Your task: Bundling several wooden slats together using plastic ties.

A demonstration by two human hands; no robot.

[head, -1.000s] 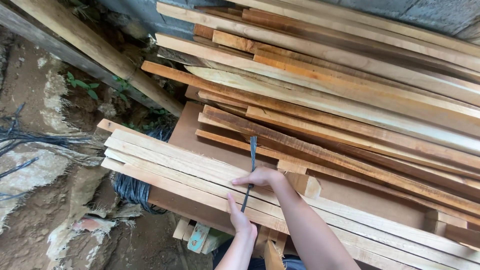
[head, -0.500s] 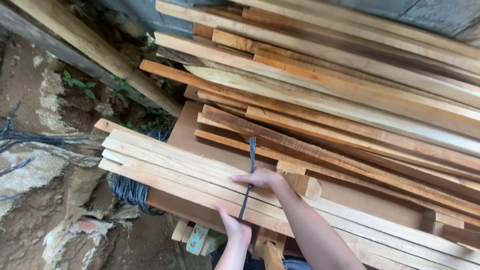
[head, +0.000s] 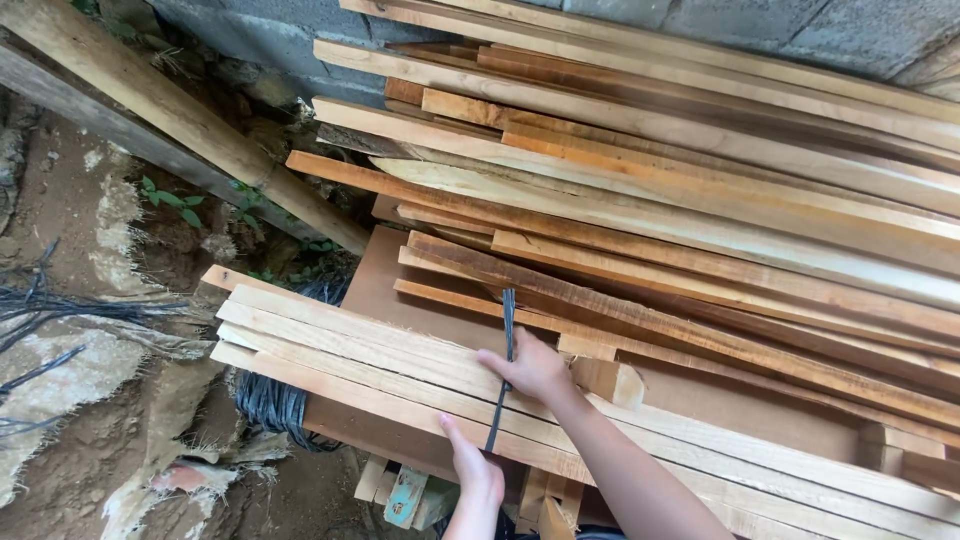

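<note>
Black strap (head: pixel 506 345) getting pulled tight across the plank bundle (head: pixel 400 365)
Left hand (head: pixel 476 476) is now gripping lower at the bundle's near edge, right hand (head: pixel 535 366) still pinching it on top.

A single head-worn view is given, aimed steeply downward from close above a stack of planks (head: pixel 640 230). The bare ground (head: pixel 90 420) is taken in at the left, a block wall (head: pixel 760 25) along the top edge.

Both hands (head: pixel 535 368) hold black strap (head: pixel 503 370) across light planks (head: pixel 350 345).
</note>
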